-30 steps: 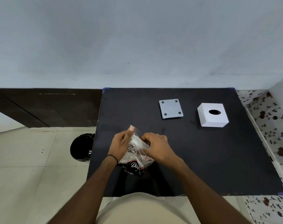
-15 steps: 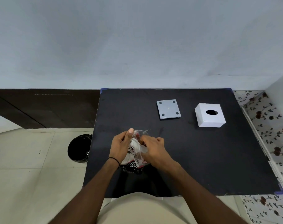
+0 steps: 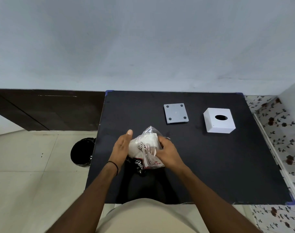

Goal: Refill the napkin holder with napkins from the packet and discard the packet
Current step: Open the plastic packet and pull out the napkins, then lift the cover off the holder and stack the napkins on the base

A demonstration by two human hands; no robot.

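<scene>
Black surface point(image 3: 210, 165) stood against pale wall point(image 3: 143, 39). Dark brown panel point(image 3: 51, 108) lay far left above tiled floor point(image 3: 34, 165). Floral-patterned covering point(image 3: 286, 132) ran along right edge. Blue tape point(image 3: 239, 94) marked far corners.

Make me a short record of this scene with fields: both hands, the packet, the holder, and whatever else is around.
left hand: against the left side of the clear plastic packet of white napkins; thumb straight, fingers hidden
right hand: grip curled on the packet's right side
packet: near middle of the black table, napkins inside
white box-shaped napkin holder: far right of the table, oval hole on top, untouched
grey square base plate: lying flat, left of the holder, apart from it
black round bin: on the floor, left of the table
</scene>
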